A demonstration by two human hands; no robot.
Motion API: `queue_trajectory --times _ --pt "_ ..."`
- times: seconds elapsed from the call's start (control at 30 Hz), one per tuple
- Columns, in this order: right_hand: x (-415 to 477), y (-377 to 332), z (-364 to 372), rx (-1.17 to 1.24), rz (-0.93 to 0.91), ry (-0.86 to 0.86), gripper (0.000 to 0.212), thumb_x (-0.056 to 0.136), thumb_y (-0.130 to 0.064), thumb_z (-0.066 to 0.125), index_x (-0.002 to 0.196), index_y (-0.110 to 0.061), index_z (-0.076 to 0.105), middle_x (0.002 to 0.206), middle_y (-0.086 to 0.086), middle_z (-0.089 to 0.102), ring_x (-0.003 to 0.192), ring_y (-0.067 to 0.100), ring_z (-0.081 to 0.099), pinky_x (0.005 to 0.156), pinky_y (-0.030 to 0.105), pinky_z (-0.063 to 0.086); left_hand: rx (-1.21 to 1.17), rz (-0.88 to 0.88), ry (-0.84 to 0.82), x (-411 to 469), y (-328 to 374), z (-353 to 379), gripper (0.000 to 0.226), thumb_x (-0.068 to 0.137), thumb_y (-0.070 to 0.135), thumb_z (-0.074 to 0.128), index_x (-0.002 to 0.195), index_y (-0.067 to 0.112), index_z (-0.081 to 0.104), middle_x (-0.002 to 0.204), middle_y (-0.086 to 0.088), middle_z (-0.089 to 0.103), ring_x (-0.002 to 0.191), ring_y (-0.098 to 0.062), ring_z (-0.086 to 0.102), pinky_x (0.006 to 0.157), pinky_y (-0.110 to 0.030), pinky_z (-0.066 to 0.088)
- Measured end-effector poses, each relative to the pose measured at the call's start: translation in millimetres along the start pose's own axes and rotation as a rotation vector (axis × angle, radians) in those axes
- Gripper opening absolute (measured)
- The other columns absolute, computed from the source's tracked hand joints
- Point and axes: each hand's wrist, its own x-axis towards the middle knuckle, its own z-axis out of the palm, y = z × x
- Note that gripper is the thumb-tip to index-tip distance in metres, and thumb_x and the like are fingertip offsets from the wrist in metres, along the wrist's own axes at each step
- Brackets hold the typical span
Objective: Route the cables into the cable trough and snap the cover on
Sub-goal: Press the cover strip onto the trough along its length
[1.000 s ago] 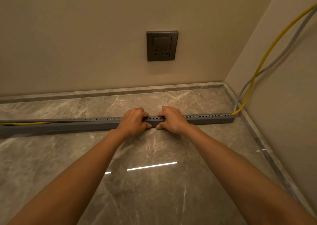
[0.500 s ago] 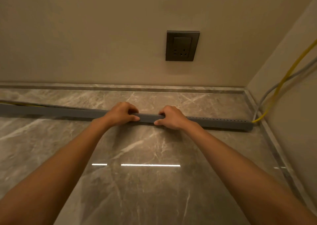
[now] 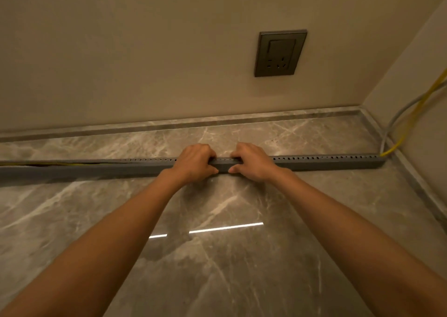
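Both hands clamp the grey cable trough [image 3: 314, 164] near its middle, the left hand [image 3: 196, 163] and right hand [image 3: 252, 162] just beside each other, fingers curled over the top and thumbs on the near face. The trough lies along the marble floor [image 3: 217, 268], its right end near the corner where a yellow cable [image 3: 408, 121] and a grey cable [image 3: 396, 118] enter (towards the left the cover gapes, yellow showing). A wall socket [image 3: 280, 53] sits above
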Motion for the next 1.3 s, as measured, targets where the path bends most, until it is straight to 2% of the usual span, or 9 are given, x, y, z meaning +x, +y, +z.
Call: queue_trajectory --times 0.17,0.27,0.33,0.4,0.53,0.73,0.97,1.07,1.3 --pt "-5.4 -9.7 3.9 -0.062 0.059 0.056 0.028 0.084 -0.029 0.064 0.101 -0.007 0.065 0.108 0.013 0.056 0.104 0.028 0.049 0.079 0.033 0.037 0.043 0.076 0.041 -1.6 -3.4 3.4 0.029 0.084 0.03 0.064 0.104 0.009 0.067 0.109 -0.014 0.064 0.099 -0.03 0.059 0.08 -0.035 0.046" --pt "-6.9 -20.0 3.4 -0.083 0.132 0.057 0.03 0.083 -0.029 0.065 0.105 -0.008 0.065 0.112 0.014 0.056 0.107 0.029 0.05 0.086 0.036 0.042 -0.034 0.095 0.024 -3.6 -11.5 3.2 0.032 0.083 0.031 0.066 0.105 0.009 0.067 0.11 -0.015 0.063 0.101 -0.03 0.058 0.076 -0.033 0.042" --pt "-5.9 -28.6 5.3 -0.088 0.167 0.054 0.034 0.083 -0.031 0.065 0.108 -0.008 0.064 0.114 0.014 0.056 0.108 0.029 0.05 0.088 0.037 0.042 -0.095 0.105 0.007 -8.0 -20.1 1.2 0.033 0.084 0.028 0.066 0.111 0.009 0.065 0.112 -0.015 0.063 0.102 -0.029 0.058 0.079 -0.033 0.044" --pt "-3.7 -39.2 9.2 -0.084 0.18 0.05 0.038 0.083 -0.035 0.065 0.109 -0.009 0.063 0.114 0.015 0.057 0.108 0.03 0.051 0.088 0.038 0.042 -0.135 0.098 -0.004 -14.5 -34.2 -1.6 0.033 0.085 0.026 0.066 0.114 0.009 0.065 0.112 -0.014 0.063 0.102 -0.028 0.058 0.081 -0.034 0.046" --pt "9.6 -71.3 22.0 -0.017 0.17 0.025 0.04 0.083 -0.037 0.063 0.112 -0.01 0.062 0.115 0.015 0.057 0.108 0.03 0.052 0.09 0.04 0.041 -0.177 0.043 -0.039 -26.4 -78.3 -11.3 0.031 0.083 0.029 0.068 0.109 0.011 0.068 0.105 -0.013 0.069 0.094 -0.026 0.061 0.074 -0.033 0.046" --pt "27.5 -109.2 35.8 0.038 0.171 0.015 0.037 0.084 -0.036 0.063 0.111 -0.01 0.063 0.115 0.014 0.058 0.108 0.029 0.053 0.092 0.04 0.041 -0.224 -0.009 -0.1 -34.6 -114.7 -23.0 0.035 0.083 0.025 0.07 0.114 0.01 0.067 0.108 -0.013 0.07 0.097 -0.026 0.063 0.081 -0.035 0.05" --pt "29.3 -110.2 42.6 0.077 0.194 0.126 0.036 0.078 -0.031 0.071 0.106 -0.009 0.067 0.109 0.012 0.059 0.103 0.028 0.053 0.084 0.034 0.04 -0.063 0.012 0.023 -38.9 -106.9 -15.5 0.03 0.082 0.029 0.069 0.107 0.012 0.07 0.103 -0.011 0.068 0.096 -0.027 0.061 0.075 -0.034 0.045" --pt "28.0 -103.8 39.9 0.032 0.165 0.126 0.036 0.078 -0.031 0.07 0.105 -0.007 0.067 0.106 0.012 0.058 0.101 0.028 0.052 0.078 0.031 0.037 0.002 0.026 0.076 -39.7 -96.8 -14.2 0.03 0.084 0.03 0.065 0.108 0.012 0.069 0.106 -0.01 0.066 0.098 -0.027 0.059 0.078 -0.034 0.044" --pt "16.7 -73.5 24.3 -0.015 0.164 0.092 0.038 0.08 -0.031 0.069 0.111 -0.01 0.066 0.112 0.013 0.056 0.105 0.03 0.052 0.086 0.038 0.042 -0.006 0.019 0.084 -31.1 -59.7 -9.1 0.03 0.084 0.029 0.065 0.107 0.01 0.068 0.107 -0.011 0.065 0.099 -0.029 0.059 0.081 -0.035 0.045"
